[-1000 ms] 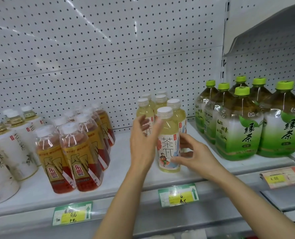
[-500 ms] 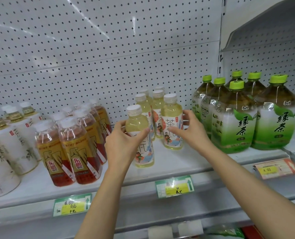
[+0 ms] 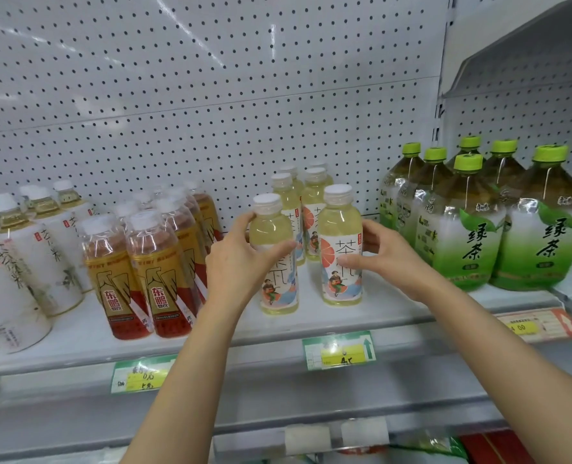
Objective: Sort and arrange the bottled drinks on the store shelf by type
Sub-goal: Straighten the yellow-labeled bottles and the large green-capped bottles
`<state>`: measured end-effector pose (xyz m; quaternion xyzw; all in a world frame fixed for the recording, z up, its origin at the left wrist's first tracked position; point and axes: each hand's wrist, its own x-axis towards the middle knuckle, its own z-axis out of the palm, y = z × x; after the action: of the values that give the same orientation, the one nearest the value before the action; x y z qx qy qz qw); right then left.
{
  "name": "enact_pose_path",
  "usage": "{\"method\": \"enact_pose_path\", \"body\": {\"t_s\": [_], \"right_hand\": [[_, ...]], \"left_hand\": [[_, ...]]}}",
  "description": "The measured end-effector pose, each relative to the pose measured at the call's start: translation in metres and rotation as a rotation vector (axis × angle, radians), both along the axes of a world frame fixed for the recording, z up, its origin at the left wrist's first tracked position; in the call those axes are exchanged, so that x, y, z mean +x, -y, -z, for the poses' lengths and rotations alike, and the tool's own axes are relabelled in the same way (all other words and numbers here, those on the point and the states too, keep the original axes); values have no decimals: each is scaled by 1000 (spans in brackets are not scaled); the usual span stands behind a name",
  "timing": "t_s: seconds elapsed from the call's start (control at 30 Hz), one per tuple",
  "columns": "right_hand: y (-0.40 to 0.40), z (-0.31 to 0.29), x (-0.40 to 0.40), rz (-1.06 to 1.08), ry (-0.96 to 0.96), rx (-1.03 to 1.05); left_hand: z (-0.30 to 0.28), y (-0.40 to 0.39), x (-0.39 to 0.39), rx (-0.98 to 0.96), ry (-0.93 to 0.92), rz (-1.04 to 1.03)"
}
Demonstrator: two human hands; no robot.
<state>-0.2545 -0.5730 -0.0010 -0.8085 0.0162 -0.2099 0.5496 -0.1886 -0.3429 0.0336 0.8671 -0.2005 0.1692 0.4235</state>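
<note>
hands worked as a pair in the head view: the left hand [image 3: 241,259] clasped one pale tea bottle [image 3: 273,256], the right hand [image 3: 383,256] clasped its twin [image 3: 341,246], both bottles upright on the shelf [image 3: 311,324], likely to square a front row. brown bottles [image 3: 140,272] stood left, green-capped jugs [image 3: 462,226] right, before a white pegboard [image 3: 211,95].

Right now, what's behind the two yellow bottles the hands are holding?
Behind the two front bottles, left hand's and right hand's, stand more pale yellow bottles with white caps, then the pegboard wall. Their lower halves are covered, so an exact count is hidden.
</note>
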Motion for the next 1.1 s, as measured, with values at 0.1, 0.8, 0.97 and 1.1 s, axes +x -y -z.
{"method": "enact_pose_path", "body": {"t_s": [0.1, 0.8, 0.97, 1.1], "right_hand": [[-4, 0, -6, -66, -5, 8], [-7, -33, 2, 15, 165, 114], [3, -60, 59, 202, 192, 46], [12, -70, 107, 195, 110, -75]], "left_hand": [[-1, -3, -3, -20, -27, 62], [-26, -14, 35, -262, -22, 306], [-55, 29, 89, -183, -45, 276], [-58, 63, 122, -103, -140, 299]]}}
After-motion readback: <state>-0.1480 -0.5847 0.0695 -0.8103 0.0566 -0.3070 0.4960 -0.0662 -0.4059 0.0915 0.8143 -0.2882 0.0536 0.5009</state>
